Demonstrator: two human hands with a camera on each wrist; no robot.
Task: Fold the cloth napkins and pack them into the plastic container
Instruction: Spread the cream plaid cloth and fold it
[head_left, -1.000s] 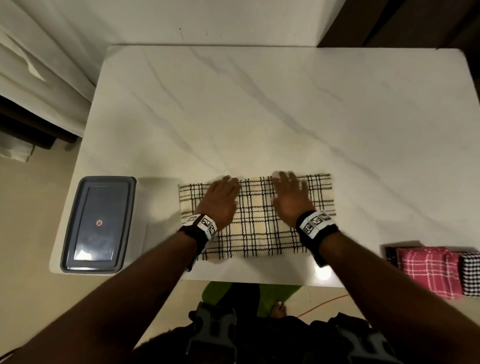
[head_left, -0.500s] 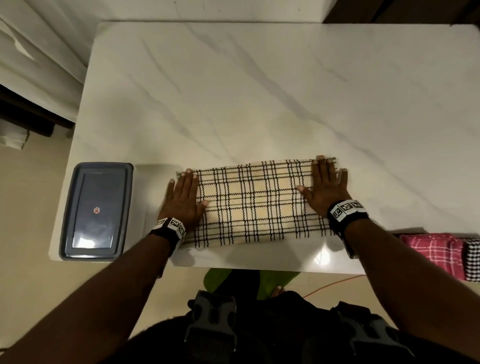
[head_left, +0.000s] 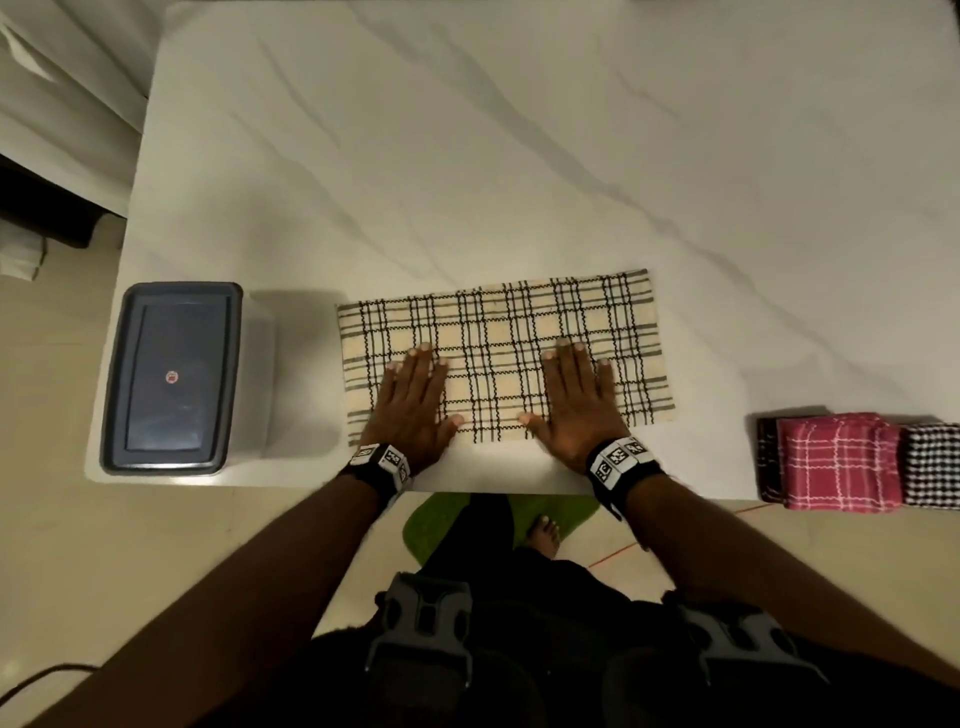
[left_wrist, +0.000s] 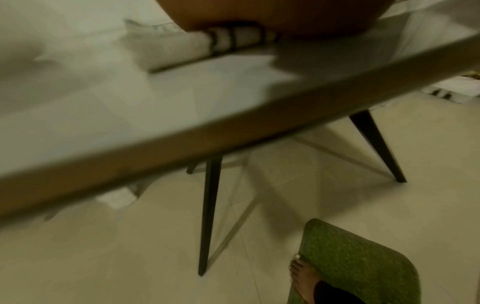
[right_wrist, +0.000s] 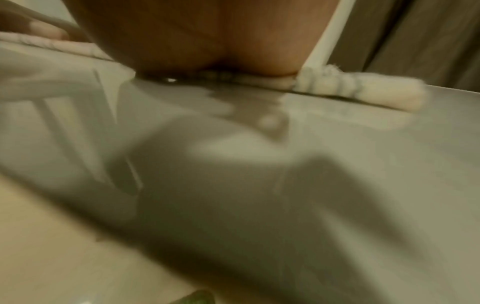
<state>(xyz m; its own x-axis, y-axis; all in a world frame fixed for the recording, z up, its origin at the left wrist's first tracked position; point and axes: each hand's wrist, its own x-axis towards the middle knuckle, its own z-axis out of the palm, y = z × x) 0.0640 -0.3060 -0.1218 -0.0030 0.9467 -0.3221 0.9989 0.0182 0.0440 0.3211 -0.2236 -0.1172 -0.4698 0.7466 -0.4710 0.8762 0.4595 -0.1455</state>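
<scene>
A cream napkin with a black check (head_left: 498, 332) lies folded into a long strip near the table's front edge. My left hand (head_left: 413, 397) presses flat on its left half, fingers straight. My right hand (head_left: 574, 397) presses flat on its right half the same way. The wrist views are blurred; they show only the heel of each hand on the napkin's folded edge (left_wrist: 233, 39) (right_wrist: 350, 90). The plastic container (head_left: 169, 376) stands at the table's left front corner with its grey lid on.
Folded napkins sit at the right front edge: a dark one (head_left: 768, 457), a pink checked one (head_left: 839, 460) and a black-and-white one (head_left: 932, 462). The white marble table (head_left: 519, 156) stretches behind the napkin. A green mat (head_left: 436, 525) and my foot are below.
From the napkin's outer ends both hands have slid back inward and toward me, and now lie flat on its near half. The napkin stays in place.
</scene>
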